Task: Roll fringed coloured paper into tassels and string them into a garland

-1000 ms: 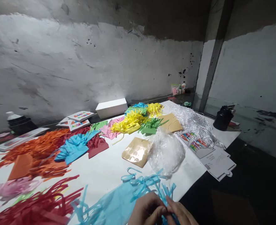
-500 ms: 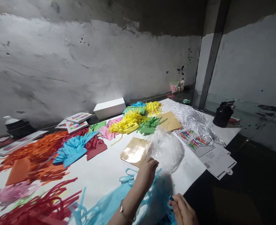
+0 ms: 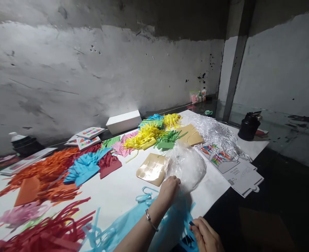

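My right hand, at the bottom edge, pinches the dark blue end of a blue tissue paper tassel whose strips hang below the fingers. My left hand reaches across at the near side of a clear plastic bag. Its fingers are curled down, and what is in them is hidden. A bracelet circles the left wrist. Under the left forearm spreads light blue fringed tissue paper, its loose strips curling on the white sheet.
Fringed paper lies to the left: red, orange and blue. Yellow fringe, a gold envelope and white string lie farther back. A white box stands by the wall; a black container stands right.
My left hand has shifted slightly right and forward, and its bracelet has turned more into view. My right hand keeps its pinch in nearly the same place. The view has shifted slightly.
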The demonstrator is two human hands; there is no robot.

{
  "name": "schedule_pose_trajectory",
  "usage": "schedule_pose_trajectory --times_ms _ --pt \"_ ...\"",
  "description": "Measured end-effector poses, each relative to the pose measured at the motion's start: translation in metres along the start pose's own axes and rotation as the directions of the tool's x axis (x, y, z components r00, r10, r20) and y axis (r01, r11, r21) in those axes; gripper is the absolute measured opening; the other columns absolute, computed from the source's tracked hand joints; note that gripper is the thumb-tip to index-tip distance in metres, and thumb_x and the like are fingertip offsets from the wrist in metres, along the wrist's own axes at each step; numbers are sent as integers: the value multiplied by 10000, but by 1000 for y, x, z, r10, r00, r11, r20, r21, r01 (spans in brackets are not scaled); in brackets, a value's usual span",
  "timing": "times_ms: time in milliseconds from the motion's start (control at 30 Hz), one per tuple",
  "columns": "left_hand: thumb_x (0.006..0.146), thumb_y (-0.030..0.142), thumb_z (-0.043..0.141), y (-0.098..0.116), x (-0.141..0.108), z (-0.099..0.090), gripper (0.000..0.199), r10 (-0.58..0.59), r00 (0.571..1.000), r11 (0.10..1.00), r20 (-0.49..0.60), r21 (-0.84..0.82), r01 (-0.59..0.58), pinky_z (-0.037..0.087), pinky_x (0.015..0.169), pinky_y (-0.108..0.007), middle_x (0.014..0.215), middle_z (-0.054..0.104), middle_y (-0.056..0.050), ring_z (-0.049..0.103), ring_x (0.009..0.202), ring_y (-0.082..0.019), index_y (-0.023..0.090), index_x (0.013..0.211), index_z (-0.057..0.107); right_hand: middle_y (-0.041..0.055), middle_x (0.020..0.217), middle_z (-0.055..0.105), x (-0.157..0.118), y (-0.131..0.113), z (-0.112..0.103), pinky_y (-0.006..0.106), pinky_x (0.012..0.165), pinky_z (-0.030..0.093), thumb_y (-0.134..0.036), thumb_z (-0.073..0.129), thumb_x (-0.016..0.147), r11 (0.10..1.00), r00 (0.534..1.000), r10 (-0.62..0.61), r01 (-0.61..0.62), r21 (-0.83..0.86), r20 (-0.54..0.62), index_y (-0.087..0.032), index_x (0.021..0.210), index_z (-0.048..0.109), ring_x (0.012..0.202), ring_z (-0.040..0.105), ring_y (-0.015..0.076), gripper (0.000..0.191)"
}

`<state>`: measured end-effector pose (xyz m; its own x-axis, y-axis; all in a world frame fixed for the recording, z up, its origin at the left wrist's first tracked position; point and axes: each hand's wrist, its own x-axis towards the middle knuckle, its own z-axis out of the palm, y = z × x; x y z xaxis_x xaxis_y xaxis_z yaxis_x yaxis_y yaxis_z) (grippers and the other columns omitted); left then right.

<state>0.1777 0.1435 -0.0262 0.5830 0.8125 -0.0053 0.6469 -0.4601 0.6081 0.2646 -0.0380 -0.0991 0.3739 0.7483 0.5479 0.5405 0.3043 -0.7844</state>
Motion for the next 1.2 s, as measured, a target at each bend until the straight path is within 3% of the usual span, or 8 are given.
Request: schedule_pose_trajectory --times_ms 167,367,433,533,633,933,1100,1200 --pt "862 240 576 4 -4 -11 112 -101 983 908 -155 -419 28 484 769 -338 899 638 -77 616 866 -229 184 882 670 9 724 616 -3 -1 -2 171 617 527 -419 334 1059 1000 1000 -10 10 -16 28 -243 905 616 628 662 132 366" --pt "796 526 679 18 -67 -25 411 -247 965 568 -91 -820 69 494 615 -266 799 613 -46 604 701 -159 153 966 647 12 726 609 16 -24 -11 205 612 518 -281 382 1043 994 989 -106 109 -30 99 -226 912 598 634 637 138 259" --pt "718 501 793 23 -95 -24 419 -304 952 365 -28 -927 90 475 582 -231 773 609 -29 580 652 -123 147 904 668 15 727 605 27 -40 -8 221 613 515 -225 412 1021 987 982 -151 156 -35 114 -219 921 595 645 632 146 208" --pt "611 342 926 27 -127 -22 372 -367 925 -71 101 -994 80 451 569 -180 738 613 -3 563 628 -82 141 832 705 26 752 633 38 -63 8 252 661 521 -165 471 989 956 957 -273 281 -83 97 -206 949 590 690 643 165 132" --pt "584 270 952 25 -144 -22 351 -417 897 -270 146 -962 31 457 581 -165 733 644 -4 573 614 -70 131 813 725 23 722 639 40 -82 30 270 645 508 -140 475 981 903 914 -396 406 -142 91 -194 930 583 648 631 169 131" --pt "498 261 981 11 -169 -27 412 -554 817 -383 161 -920 -79 474 590 -177 725 666 -3 578 587 -76 140 799 727 20 683 611 30 -99 57 280 607 466 -153 440 997 885 902 -415 430 -178 118 -186 901 586 609 604 171 177" --pt "490 304 983 8 -177 -29 422 -620 779 -307 99 -943 -125 408 538 -141 664 633 31 517 545 -45 145 790 732 11 650 579 27 -105 65 277 588 433 -114 437 970 876 884 -429 457 -151 188 -199 823 568 590 580 168 214" --pt "464 327 986 5 -179 -26 424 -635 770 -267 71 -955 -132 402 548 -148 634 629 35 514 547 -51 149 753 732 3 653 568 27 -106 64 252 563 429 -129 435 964 923 893 -359 383 -42 271 -204 772 546 590 581 151 235"
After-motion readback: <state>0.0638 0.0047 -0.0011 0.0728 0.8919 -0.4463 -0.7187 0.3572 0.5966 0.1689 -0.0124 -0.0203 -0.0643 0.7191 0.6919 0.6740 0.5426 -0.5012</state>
